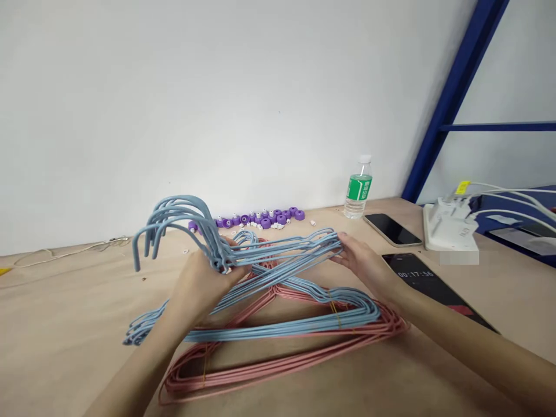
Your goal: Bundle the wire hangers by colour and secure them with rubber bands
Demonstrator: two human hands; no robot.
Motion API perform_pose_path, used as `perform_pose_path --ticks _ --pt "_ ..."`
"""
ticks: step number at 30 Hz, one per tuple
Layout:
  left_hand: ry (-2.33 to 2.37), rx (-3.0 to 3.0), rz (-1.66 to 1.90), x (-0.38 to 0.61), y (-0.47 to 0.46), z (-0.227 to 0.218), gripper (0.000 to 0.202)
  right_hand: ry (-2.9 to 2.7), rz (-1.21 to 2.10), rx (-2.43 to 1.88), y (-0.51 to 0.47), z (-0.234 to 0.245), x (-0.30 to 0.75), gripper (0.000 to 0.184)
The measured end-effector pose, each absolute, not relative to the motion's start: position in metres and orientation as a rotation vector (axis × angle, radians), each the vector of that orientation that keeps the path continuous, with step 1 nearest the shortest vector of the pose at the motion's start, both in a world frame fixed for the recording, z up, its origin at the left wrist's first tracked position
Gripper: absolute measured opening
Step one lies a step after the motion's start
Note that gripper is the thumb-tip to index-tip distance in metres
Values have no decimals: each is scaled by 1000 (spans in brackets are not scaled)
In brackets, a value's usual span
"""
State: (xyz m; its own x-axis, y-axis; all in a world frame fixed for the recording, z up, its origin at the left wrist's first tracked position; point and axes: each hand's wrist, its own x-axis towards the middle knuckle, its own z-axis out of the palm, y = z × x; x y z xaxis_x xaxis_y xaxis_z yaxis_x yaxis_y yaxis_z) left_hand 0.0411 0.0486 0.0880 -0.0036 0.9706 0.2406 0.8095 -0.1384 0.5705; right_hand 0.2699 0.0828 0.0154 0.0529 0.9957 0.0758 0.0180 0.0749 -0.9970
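Note:
My left hand [200,285] is closed round the necks of a bundle of several blue wire hangers [278,255], lifted a little off the table with the hooks pointing left. My right hand [364,262] pinches the bundle's right shoulder end. Under them lies another bundle of blue hangers [304,327] on a stack of pink hangers [278,365], flat on the tan table [65,324].
Purple caps and small white parts [260,219] line the back edge by the wall. A water bottle [358,188] stands right of them. Two phones [393,229] [417,272] and a white power strip [449,231] with cables lie at right. A blue rack frame [452,98] rises behind.

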Motion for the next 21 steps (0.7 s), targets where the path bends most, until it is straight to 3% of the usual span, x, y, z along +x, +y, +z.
perform_pose_path --ticks 2,5,9,11,14,18,21 --pt "1889 2018 799 42 50 92 22 -1402 824 -1252 81 18 273 53" --pt "1789 2077 781 44 46 101 21 -1868 133 -1211 80 34 275 65" --pt "1745 2221 796 39 35 126 22 -2296 -361 -1169 79 63 270 44" --pt "1797 2280 749 33 32 142 27 -2381 -396 -1175 73 76 267 31" --pt "1900 2332 625 25 39 152 30 -2500 -239 -1103 61 85 263 29" --pt "2115 2274 322 25 54 126 22 -2660 115 -1075 57 72 263 21" --pt "2073 2505 476 37 51 95 46 -2759 282 -1180 65 58 263 20"
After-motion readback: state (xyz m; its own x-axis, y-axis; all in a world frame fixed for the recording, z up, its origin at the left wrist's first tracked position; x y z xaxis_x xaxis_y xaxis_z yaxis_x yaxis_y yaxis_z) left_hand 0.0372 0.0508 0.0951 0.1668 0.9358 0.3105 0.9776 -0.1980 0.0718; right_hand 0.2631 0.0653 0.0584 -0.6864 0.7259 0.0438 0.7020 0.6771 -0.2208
